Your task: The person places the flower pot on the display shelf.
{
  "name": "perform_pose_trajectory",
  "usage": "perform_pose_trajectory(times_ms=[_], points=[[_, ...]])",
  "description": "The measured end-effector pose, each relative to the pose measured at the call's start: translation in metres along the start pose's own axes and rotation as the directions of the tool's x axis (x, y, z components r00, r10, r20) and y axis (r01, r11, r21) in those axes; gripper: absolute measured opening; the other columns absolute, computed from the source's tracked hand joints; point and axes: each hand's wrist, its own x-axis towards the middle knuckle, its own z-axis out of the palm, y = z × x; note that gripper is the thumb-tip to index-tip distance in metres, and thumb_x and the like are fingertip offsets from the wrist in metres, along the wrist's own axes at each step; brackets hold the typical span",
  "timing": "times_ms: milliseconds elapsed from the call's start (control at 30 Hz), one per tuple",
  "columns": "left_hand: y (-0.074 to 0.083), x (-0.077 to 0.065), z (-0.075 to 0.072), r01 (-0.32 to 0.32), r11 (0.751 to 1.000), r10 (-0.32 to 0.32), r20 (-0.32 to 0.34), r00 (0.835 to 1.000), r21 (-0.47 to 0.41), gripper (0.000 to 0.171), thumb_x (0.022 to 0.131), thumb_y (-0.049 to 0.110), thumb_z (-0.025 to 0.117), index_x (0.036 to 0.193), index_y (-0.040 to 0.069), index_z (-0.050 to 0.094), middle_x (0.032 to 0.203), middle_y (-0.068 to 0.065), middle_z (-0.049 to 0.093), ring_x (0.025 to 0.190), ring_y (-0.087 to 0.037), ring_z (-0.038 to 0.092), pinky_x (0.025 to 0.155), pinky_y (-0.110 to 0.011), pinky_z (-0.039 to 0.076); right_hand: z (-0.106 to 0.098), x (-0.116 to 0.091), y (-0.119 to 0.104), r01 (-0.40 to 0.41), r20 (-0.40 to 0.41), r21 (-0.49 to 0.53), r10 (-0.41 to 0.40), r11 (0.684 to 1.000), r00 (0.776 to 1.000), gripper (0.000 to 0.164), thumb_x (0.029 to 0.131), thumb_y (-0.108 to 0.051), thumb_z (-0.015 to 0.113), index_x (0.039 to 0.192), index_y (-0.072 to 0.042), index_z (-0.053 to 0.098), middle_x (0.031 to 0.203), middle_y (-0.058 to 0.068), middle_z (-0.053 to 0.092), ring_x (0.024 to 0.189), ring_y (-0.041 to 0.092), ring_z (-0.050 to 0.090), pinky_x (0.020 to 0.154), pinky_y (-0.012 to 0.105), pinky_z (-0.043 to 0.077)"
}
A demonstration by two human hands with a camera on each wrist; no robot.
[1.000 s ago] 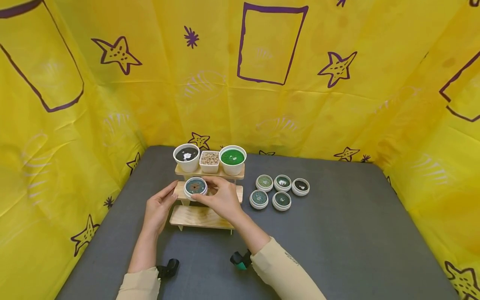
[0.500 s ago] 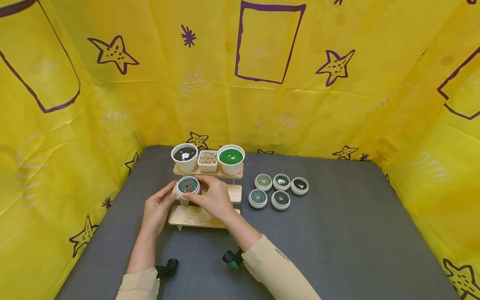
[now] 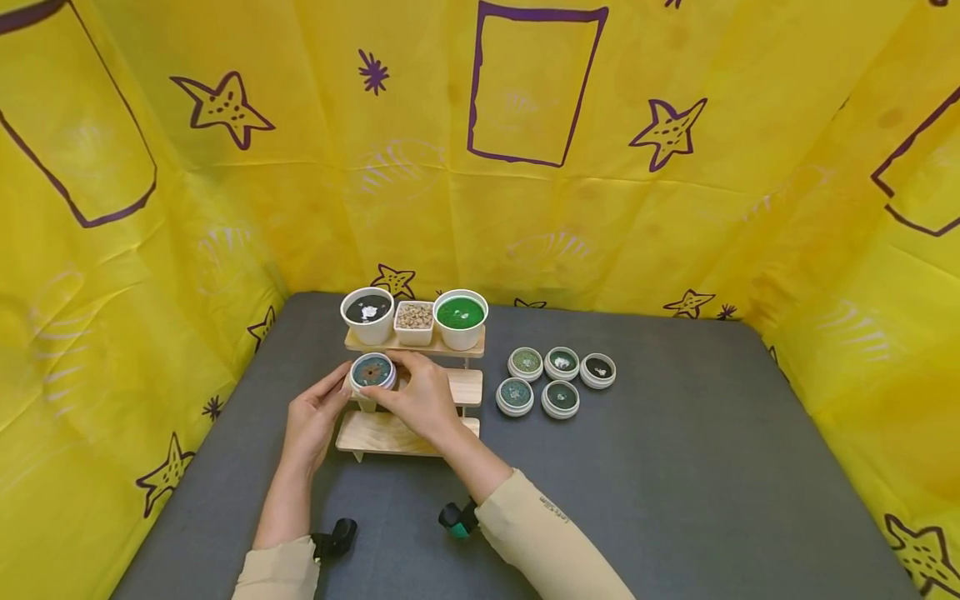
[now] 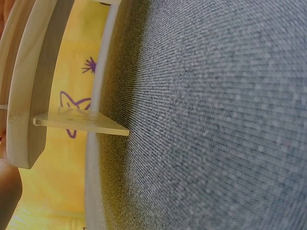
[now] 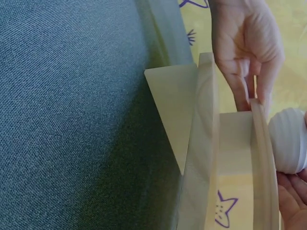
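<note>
A three-tier wooden display stand [image 3: 467, 387] stands on the table. On its middle tier, toward the left end, is a small white jar [image 3: 372, 371] with a blue-and-brown top. My right hand [image 3: 423, 400] holds this jar, thumb at the near side and fingers round the far side. My left hand [image 3: 311, 421] pinches the left end of the middle tier, with thumb and fingers at the board's edge in the right wrist view. There, the ribbed side of the jar sits right against the board.
The top tier carries a white cup of dark liquid [image 3: 370, 310], a square cup of tan bits [image 3: 414, 320] and a cup of green liquid [image 3: 461, 315]. Several small jars [image 3: 560, 398] stand right of the stand. Yellow patterned cloth [image 3: 555, 208] walls the grey table [image 3: 675, 467].
My right hand has moved the jar left along the middle tier, toward its left end. The left hand has stayed at the board's end.
</note>
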Motion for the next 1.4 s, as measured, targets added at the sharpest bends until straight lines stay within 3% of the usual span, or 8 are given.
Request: perform_pose_trajectory(times_ms=[667,967,1200,1400], points=[[-0.001,0.001,0.0,-0.008,1.0,0.008,0.007,1.0,-0.025,0.052,0.098,0.0,0.055,0.144,-0.015,0.037,0.112,0.028,0.065,0.111,0.015,0.058,0.095,-0.005,0.048,0.002,0.0,-0.003,-0.016,-0.014,-0.051,0.016,0.999,1.0,0.056,0.073,-0.037,0.087,0.12,-0.014,0.07,0.112,0.001,0.074,0.098,0.011,0.068,0.08,0.018,0.053],[-0.001,0.001,0.0,0.0,1.0,0.0,0.006,1.0,-0.031,0.052,0.098,0.001,0.056,0.144,-0.014,0.038,0.112,0.027,0.066,0.112,0.015,0.058,0.094,-0.005,0.049,-0.004,-0.004,-0.001,-0.043,-0.024,-0.016,0.042,0.999,0.999,0.056,0.072,-0.038,0.088,0.122,-0.019,0.07,0.116,-0.003,0.074,0.107,0.012,0.068,0.09,0.024,0.055],[-0.001,0.001,-0.001,-0.011,0.999,0.012,0.018,1.0,-0.05,0.052,0.098,0.0,0.055,0.144,-0.017,0.036,0.112,0.026,0.067,0.112,0.014,0.058,0.095,-0.005,0.048,-0.017,-0.009,-0.003,-0.019,-0.053,0.01,0.019,1.0,0.998,0.058,0.072,-0.036,0.088,0.122,-0.013,0.07,0.117,0.003,0.074,0.109,0.015,0.069,0.093,0.026,0.057],[0.0,0.0,0.0,0.005,0.999,-0.005,0.01,1.0,-0.038,0.051,0.098,0.0,0.054,0.144,-0.016,0.036,0.11,0.026,0.066,0.111,0.015,0.058,0.095,-0.004,0.048,-0.025,-0.015,0.003,-0.046,-0.058,0.066,0.05,0.997,0.997,0.059,0.073,-0.033,0.088,0.123,-0.01,0.069,0.119,0.006,0.073,0.109,0.018,0.069,0.095,0.029,0.057]])
